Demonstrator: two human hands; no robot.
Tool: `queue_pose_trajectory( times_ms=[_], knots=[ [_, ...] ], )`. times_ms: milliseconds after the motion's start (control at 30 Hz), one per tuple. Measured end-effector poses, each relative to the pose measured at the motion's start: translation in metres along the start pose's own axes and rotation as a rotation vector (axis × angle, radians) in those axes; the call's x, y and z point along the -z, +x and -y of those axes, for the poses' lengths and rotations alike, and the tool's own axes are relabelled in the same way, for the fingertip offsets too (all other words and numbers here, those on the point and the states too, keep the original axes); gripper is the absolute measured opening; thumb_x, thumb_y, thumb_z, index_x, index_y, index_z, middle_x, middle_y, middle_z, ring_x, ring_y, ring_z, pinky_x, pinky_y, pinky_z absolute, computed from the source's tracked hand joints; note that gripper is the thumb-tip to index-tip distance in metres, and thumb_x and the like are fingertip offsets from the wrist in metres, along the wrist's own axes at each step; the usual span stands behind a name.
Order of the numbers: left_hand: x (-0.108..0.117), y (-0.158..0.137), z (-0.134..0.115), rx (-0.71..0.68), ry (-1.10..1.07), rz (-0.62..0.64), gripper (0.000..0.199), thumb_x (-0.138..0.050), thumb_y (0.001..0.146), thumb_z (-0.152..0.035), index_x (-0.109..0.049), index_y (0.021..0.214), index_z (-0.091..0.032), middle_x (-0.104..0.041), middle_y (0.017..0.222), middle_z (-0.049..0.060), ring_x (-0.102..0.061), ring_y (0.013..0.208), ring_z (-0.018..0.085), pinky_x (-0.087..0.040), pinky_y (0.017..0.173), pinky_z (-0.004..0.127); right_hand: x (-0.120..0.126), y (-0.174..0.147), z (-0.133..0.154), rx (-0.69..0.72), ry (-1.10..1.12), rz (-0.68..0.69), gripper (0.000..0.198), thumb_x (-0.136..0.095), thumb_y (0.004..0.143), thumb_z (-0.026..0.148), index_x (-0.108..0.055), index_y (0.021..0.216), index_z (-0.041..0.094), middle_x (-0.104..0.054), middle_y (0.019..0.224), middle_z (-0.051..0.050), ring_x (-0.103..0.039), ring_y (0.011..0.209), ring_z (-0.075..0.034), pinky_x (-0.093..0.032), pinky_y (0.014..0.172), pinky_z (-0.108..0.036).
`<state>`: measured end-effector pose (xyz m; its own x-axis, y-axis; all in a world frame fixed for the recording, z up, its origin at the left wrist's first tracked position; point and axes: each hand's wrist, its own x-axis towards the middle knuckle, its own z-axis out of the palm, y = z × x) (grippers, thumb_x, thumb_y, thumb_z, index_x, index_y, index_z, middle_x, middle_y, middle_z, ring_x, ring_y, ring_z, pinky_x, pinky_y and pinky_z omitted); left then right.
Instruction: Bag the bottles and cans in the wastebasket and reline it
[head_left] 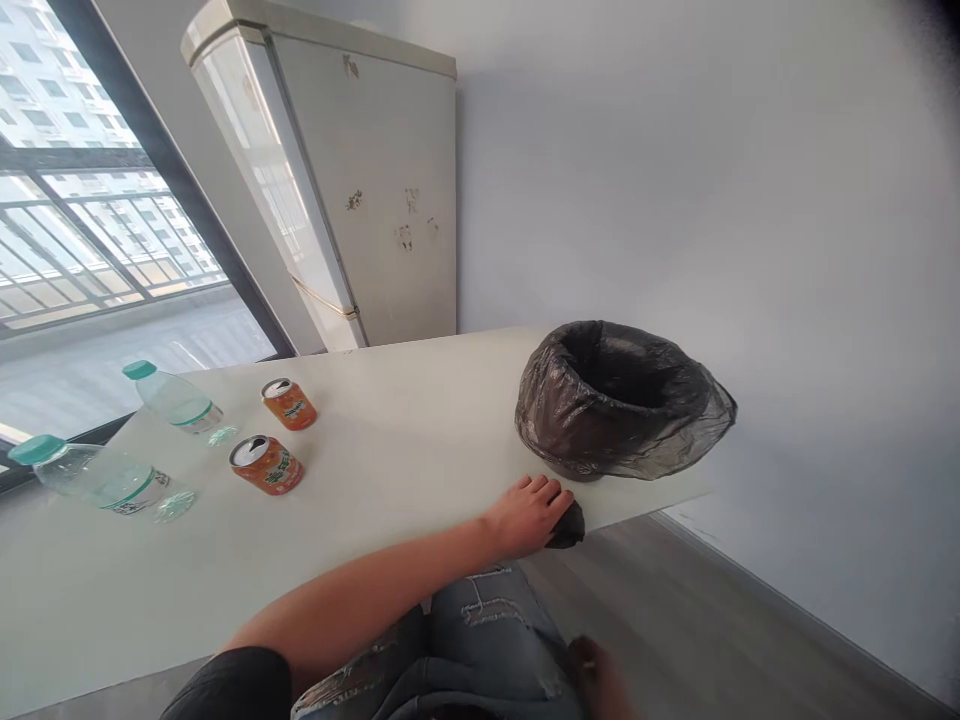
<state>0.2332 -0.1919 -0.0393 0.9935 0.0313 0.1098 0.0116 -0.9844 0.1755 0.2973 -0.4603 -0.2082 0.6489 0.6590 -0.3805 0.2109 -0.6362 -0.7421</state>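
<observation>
I'm watching my left hand (529, 515) gripping a black bundle (568, 528), risking a drop off the desk (420, 430) if loosening, but can't tell the blurred right hand's (596, 682) state.

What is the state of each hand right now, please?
Left hand: fingers curled over the black bundle; whether it grips firmly cannot be told.
Right hand: blurred, low beside the jeans; open or closed cannot be told.

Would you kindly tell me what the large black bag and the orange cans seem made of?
The large black bag: thin plastic film with a slight sheen, judging by its wrinkles and see-through edge.
The orange cans: probably aluminium, with bare silvery tops and glossy printed sides.
</observation>
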Motion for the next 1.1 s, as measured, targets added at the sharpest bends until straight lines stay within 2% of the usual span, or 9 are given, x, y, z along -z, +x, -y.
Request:
queue_pose_trajectory(
  times_ms=[167,233,300,400,500,767,933,1033,1100],
  knots=[
    [-0.005,0.010,0.001,0.015,0.015,-0.046,0.049,-0.066,0.097,-0.036,-0.051,0.139,-0.015,-0.061,0.133,0.015,-0.057,0.118,0.029,-0.049,0.097,0.042,0.102,0.019,0.096,0.282,0.101,-0.596,0.059,-0.074,0.080,0.066,-0.067,0.120,0.023,-0.073,0.112,-0.014,-0.073,0.092,-0.031,-0.063,0.081,-0.044],
    [-0.004,0.012,0.002,0.060,0.034,-0.067,0.051,-0.069,0.095,-0.039,-0.054,0.138,-0.015,-0.059,0.135,0.016,-0.056,0.121,0.030,-0.050,0.097,0.043,0.137,0.040,0.143,0.411,0.321,-0.594,0.095,-0.084,0.075,0.059,-0.043,0.154,0.026,-0.059,0.147,-0.017,-0.066,0.125,-0.034,-0.062,0.098,-0.046],
    [-0.002,0.012,0.003,0.090,0.049,-0.094,0.051,-0.071,0.094,-0.043,-0.057,0.135,-0.016,-0.057,0.136,0.017,-0.054,0.126,0.032,-0.050,0.098,0.043,0.154,0.067,0.179,0.411,0.373,-0.452,0.109,-0.091,0.068,0.056,-0.037,0.159,0.029,-0.051,0.157,-0.016,-0.060,0.135,-0.034,-0.059,0.106,-0.046],
    [0.001,0.012,0.002,0.087,0.081,-0.129,0.040,-0.068,0.096,-0.040,-0.061,0.127,-0.016,-0.055,0.132,0.018,-0.054,0.127,0.033,-0.051,0.098,0.044,0.145,0.108,0.208,0.446,0.391,-0.273,0.081,-0.088,0.069,0.054,-0.062,0.138,0.022,-0.068,0.136,-0.015,-0.064,0.128,-0.034,-0.053,0.112,-0.050],
    [0.001,0.012,0.003,0.119,0.063,-0.091,0.034,-0.063,0.098,-0.030,-0.058,0.129,-0.017,-0.057,0.129,0.016,-0.057,0.120,0.030,-0.055,0.095,0.043,0.116,0.139,0.222,0.475,0.336,-0.358,0.059,-0.085,0.068,0.052,-0.072,0.115,0.019,-0.075,0.121,-0.015,-0.065,0.122,-0.035,-0.047,0.115,-0.053],
    [-0.007,0.029,0.025,0.305,-0.099,-0.037,0.046,-0.050,0.102,-0.015,-0.047,0.146,-0.025,-0.057,0.124,0.012,-0.063,0.107,0.026,-0.058,0.087,0.037,0.083,0.144,0.291,0.558,0.447,-0.295,0.060,-0.075,0.084,0.051,-0.063,0.132,0.018,-0.070,0.133,-0.017,-0.068,0.118,-0.030,-0.058,0.099,-0.045],
    [-0.004,0.061,0.031,0.290,-0.097,-0.067,0.033,-0.047,0.105,-0.015,-0.055,0.136,-0.023,-0.054,0.117,0.013,-0.058,0.109,0.027,-0.055,0.088,0.037,0.093,0.044,0.224,0.898,0.126,-0.573,0.013,-0.068,0.092,0.031,-0.069,0.102,0.022,-0.070,0.103,-0.011,-0.068,0.099,-0.025,-0.058,0.093,-0.042],
    [-0.002,0.083,0.031,0.279,-0.080,-0.033,0.033,-0.047,0.104,-0.014,-0.056,0.135,-0.020,-0.055,0.121,0.015,-0.056,0.114,0.029,-0.054,0.091,0.039,0.070,-0.016,0.126,0.762,-0.029,-0.156,0.012,-0.063,0.092,0.034,-0.072,0.092,0.025,-0.069,0.086,-0.009,-0.069,0.080,-0.024,-0.060,0.076,-0.035],
    [0.000,0.091,0.030,0.258,-0.081,-0.008,0.033,-0.051,0.104,-0.021,-0.055,0.137,-0.018,-0.056,0.125,0.017,-0.056,0.118,0.031,-0.052,0.097,0.042,0.050,-0.039,0.064,0.345,-0.067,0.080,0.023,-0.061,0.087,0.046,-0.069,0.082,0.026,-0.069,0.084,-0.011,-0.069,0.072,-0.026,-0.061,0.069,-0.038]
  ],
)
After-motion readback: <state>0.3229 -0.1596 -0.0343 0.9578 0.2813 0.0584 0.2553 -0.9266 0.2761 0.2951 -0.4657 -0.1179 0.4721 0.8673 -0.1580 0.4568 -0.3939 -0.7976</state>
